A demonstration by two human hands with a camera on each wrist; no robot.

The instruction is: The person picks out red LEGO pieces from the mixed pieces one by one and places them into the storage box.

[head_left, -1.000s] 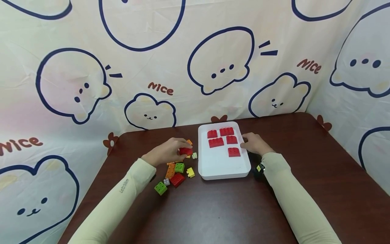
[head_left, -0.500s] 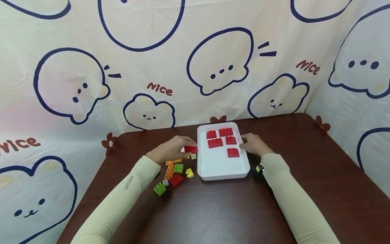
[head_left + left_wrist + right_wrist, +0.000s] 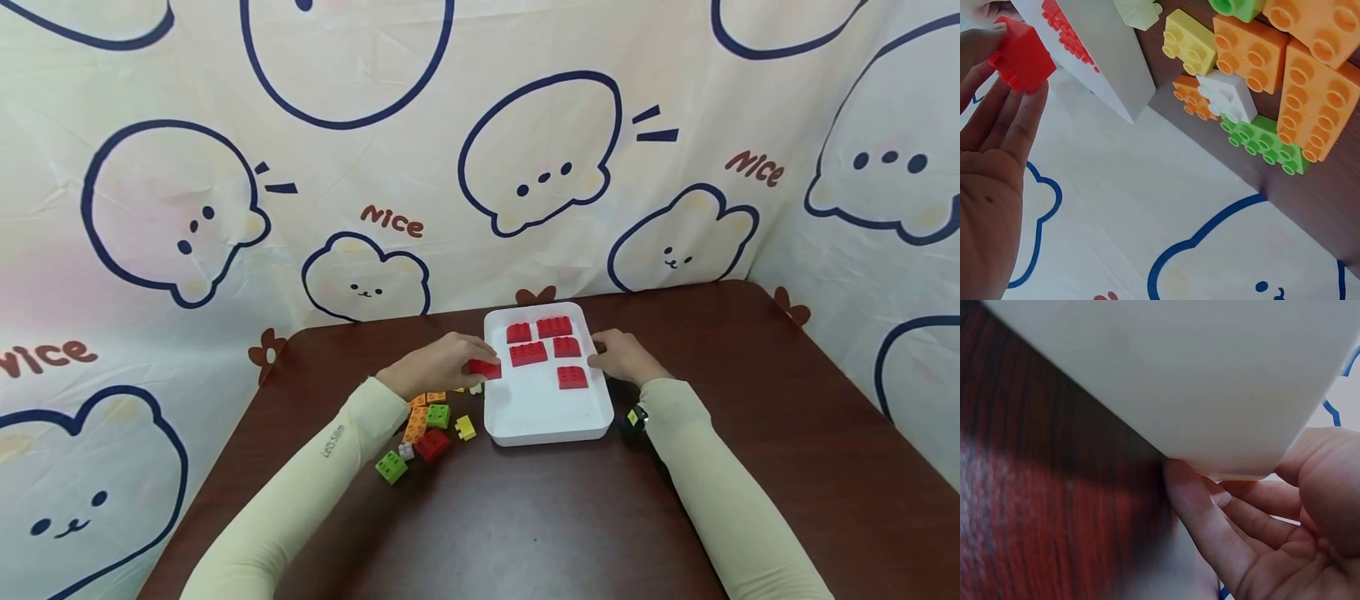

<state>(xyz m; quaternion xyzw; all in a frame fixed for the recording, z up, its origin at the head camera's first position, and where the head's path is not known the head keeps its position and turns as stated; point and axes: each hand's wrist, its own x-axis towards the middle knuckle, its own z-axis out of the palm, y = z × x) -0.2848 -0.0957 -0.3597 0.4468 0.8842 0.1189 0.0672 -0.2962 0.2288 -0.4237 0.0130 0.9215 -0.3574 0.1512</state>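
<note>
My left hand [image 3: 441, 365] pinches a red toy brick [image 3: 486, 369] between thumb and fingers, over the left rim of the white tray [image 3: 543, 427]. In the left wrist view, this red brick [image 3: 1029, 57] is held by its sides, its studs facing the fingers. Several red bricks [image 3: 528, 354] lie in the far half of the tray. My right hand [image 3: 627, 357] grips the tray's right side. The right wrist view has the thumb up at the rim and fingertips [image 3: 1186, 487] at the lower edge of the tray wall [image 3: 1197, 381].
Left of the tray, loose bricks lie on the dark wooden table [image 3: 510, 533]: an orange one [image 3: 416, 425], a green one [image 3: 438, 416], a red one [image 3: 432, 446], a yellow one [image 3: 465, 428] and others. A patterned cloth [image 3: 420, 150] hangs behind the table.
My left hand has carried the red brick rightward from the loose bricks to over the tray's left rim. The right hand keeps its hold on the tray.
</note>
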